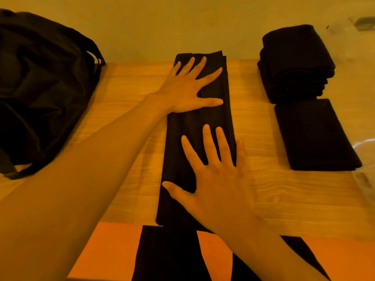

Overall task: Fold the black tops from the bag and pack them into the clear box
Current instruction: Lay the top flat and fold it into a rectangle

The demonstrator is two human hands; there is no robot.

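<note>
"So, where is the top (190,122) just now?"

"Folded into a long strip down the middle of the table (129,82), running from the far edge to the near one. Its far end pokes just past the far edge."

"And the hands?"

"Both lie flat on it, fingers straight and spread, gripping nothing. The left hand (182,92) presses the far end, and the right hand (219,179) presses the near half."

"What could spoil it?"

"The layers, I think. Only those palms hold them down. Lift one carelessly and the folded-in sides may spring open or slide. If the far end comes back unevenly for the cross fold, the strip could skew into a lopsided packet."

"Anything else?"

"The stack (296,63) at the far right corner looks tall and uneven, so an arm brushing it might tip it. A folded piece (314,134) lies just beside it on the near side, apart from the strip. The bag (40,88) slumps at the left edge, well apart. Clear plastic (365,151) shows at the right edge. It is likely the box, but too little shows to be sure."
</note>
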